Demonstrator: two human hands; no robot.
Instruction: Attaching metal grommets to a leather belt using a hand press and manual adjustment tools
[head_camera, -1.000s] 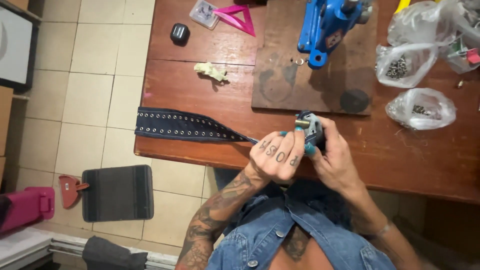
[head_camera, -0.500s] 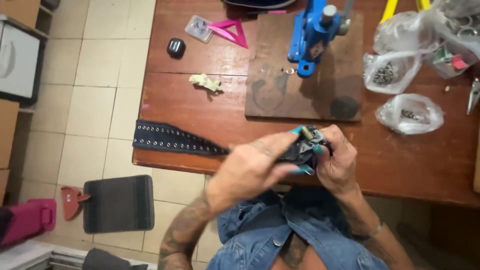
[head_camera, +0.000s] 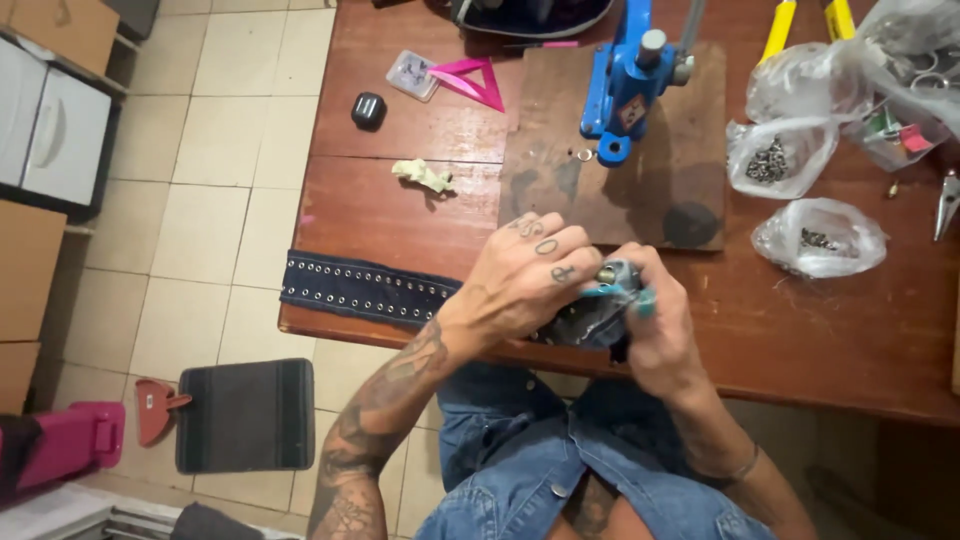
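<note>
Two hands, the left hand (head_camera: 530, 275) and right hand (head_camera: 655, 325), clench the bunched end of a dark blue studded denim strap (head_camera: 365, 288), whose length trails leftward from them along the reddish wooden tabletop (head_camera: 800, 340). A blue metal hand press (head_camera: 630, 80) stands just beyond them.

my left hand (head_camera: 525, 275) has marks inked on the fingers. my arm has tattoos. i wear blue jeans clothes, teal nails.

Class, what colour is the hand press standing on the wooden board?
Blue hand press, clearest in the head view.
</note>
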